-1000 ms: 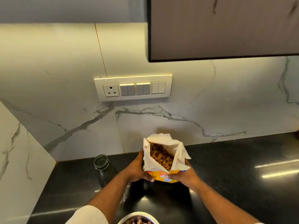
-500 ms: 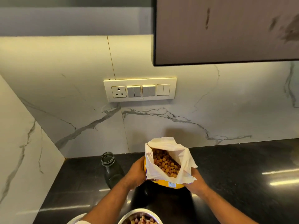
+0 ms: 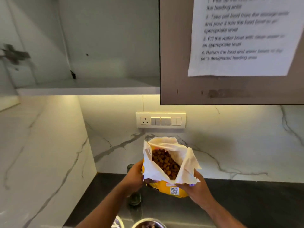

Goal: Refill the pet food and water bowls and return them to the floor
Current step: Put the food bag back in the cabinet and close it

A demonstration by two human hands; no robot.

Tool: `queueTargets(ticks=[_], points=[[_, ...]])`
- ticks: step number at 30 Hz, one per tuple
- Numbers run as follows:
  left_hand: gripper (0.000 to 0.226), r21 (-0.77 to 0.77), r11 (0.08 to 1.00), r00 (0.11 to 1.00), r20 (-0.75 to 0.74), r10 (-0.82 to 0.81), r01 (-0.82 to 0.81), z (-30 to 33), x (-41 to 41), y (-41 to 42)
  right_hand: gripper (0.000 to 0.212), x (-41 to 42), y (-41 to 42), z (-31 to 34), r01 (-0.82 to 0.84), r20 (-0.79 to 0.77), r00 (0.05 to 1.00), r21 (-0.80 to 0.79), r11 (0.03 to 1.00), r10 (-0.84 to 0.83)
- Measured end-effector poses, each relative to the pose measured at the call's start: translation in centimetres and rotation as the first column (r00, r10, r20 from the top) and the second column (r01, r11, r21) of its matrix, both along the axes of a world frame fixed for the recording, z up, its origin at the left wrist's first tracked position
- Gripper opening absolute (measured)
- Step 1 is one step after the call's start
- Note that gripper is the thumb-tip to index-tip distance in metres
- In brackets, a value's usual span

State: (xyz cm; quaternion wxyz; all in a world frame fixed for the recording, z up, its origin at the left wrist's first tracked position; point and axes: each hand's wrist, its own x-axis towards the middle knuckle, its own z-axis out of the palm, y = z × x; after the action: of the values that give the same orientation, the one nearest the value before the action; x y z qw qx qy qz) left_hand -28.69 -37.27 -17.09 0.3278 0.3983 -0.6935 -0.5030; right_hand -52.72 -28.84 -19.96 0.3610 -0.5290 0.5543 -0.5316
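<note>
hands held the open food bag (image 3: 166,163) above the dark counter (image 3: 246,203), in front of the marble wall. the left hand (image 3: 134,178) gripped the bag's left side and the right hand (image 3: 195,186) cupped its lower right corner. brown kibble (image 3: 164,161) showed inside. below the bag, at the frame's bottom edge, sat a metal bowl (image 3: 148,223). a glass bottle (image 3: 134,197) stood just left of the bag, mostly hidden by the left hand.
</note>
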Motion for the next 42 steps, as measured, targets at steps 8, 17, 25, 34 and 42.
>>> queueTargets(ticks=[8, 17, 25, 34, 42], points=[[0.078, -0.116, 0.985, 0.984, -0.133, 0.115, -0.13, 7.5, 7.2, 4.3, 0.065, 6.4, 1.4, 9.0, -0.128, -0.127, 0.986, -0.16, 0.979, 0.108], [0.089, -0.315, 0.897, 0.915, -0.357, 0.189, -0.309, 17.8, 14.2, 8.0, 0.031, 15.1, 2.0, 18.6, -0.111, -0.18, 0.983, -0.498, 0.86, 0.023], [0.097, -0.457, 0.804, 0.876, -0.457, 0.154, -0.38, 29.4, 15.3, 8.5, 0.015, 19.0, 2.4, 29.7, 0.056, -0.039, 0.993, -0.686, 0.726, -0.113], [0.031, -0.395, 0.889, 0.933, -0.347, 0.091, -0.233, 35.6, 11.5, -0.3, 0.021, 17.8, -0.8, 36.9, 0.233, -0.145, 0.881, -0.696, 0.679, -0.451], [0.031, -0.291, 0.908, 0.952, -0.152, 0.266, -0.3, 36.1, 7.4, -7.8, 0.048, 18.8, -6.3, 36.1, 0.267, -0.326, 0.775, -0.609, 0.747, -0.542]])
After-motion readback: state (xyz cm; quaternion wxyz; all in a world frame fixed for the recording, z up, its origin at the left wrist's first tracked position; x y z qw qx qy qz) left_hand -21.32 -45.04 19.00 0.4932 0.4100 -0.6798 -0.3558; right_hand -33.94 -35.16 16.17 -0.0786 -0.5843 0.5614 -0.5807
